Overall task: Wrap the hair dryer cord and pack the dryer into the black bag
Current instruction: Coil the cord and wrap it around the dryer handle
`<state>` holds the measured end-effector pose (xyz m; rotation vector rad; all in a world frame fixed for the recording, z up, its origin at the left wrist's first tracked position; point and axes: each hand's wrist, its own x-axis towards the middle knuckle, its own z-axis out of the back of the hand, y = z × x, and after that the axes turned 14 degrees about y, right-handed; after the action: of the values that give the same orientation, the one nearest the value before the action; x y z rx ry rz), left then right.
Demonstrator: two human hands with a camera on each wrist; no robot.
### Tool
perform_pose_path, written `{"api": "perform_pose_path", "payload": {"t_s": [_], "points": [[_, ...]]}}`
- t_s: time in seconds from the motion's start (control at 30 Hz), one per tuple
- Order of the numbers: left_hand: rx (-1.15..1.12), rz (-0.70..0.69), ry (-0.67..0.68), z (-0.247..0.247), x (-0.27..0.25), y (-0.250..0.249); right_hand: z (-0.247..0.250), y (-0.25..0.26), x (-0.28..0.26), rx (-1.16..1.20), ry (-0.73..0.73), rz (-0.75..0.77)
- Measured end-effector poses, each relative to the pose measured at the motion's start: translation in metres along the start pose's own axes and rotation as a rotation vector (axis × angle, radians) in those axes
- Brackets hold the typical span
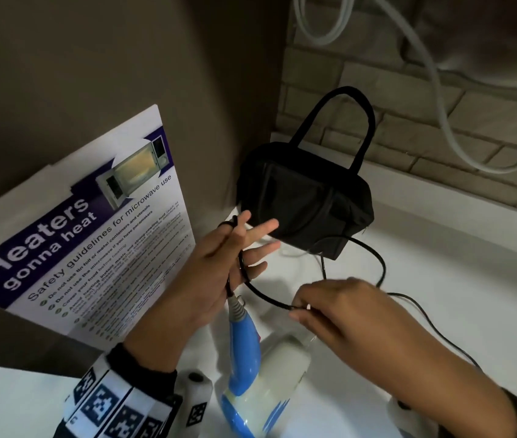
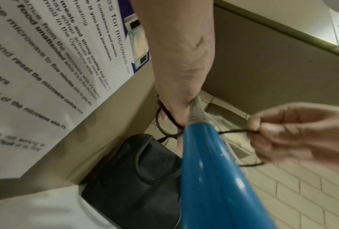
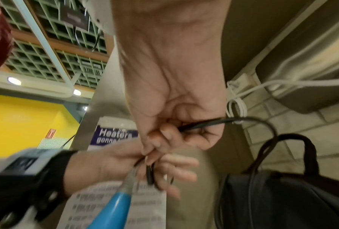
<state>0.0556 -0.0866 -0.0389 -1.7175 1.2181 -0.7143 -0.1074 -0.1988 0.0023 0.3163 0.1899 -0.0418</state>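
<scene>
The blue and white hair dryer (image 1: 279, 368) lies on the white counter (image 1: 456, 248) with its blue handle (image 2: 213, 178) tilted up toward my left hand (image 1: 216, 267). That hand has its fingers stretched out, and loops of the black cord (image 1: 380, 267) are wound round them. The cord's grey sleeve runs into the palm. My right hand (image 1: 330, 311) pinches the cord (image 3: 252, 120) a short way along, just right of the left hand. The loose cord trails past the black bag (image 1: 304, 197), which stands against the wall with its handles up. I cannot see whether the bag's top is open.
A microwave safety poster (image 1: 93, 235) leans against the wall on the left, close to my left hand. A brick wall with white cables (image 1: 440, 90) rises behind the bag. The counter runs on to the right, with the thin end of the cord lying across it.
</scene>
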Motion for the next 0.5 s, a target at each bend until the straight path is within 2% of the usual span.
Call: {"api": "perform_pose_path", "payload": {"t_s": [0.17, 0.27, 0.43, 0.5], "points": [[0.058, 0.167, 0.170, -0.010, -0.003, -0.004, 0.040, -0.016, 0.014, 0.116, -0.256, 0.043], [-0.005, 0.231, 0.393, -0.013, -0.004, -0.003, 0.045, -0.026, 0.033, 0.283, -0.367, 0.012], [-0.255, 0.205, 0.621, -0.011, -0.002, -0.010, 0.018, -0.054, 0.059, 0.349, -0.486, -0.034], [-0.317, 0.175, 0.631, -0.012, -0.004, -0.009, 0.000, -0.062, 0.063, 0.457, -0.462, -0.034]]}}
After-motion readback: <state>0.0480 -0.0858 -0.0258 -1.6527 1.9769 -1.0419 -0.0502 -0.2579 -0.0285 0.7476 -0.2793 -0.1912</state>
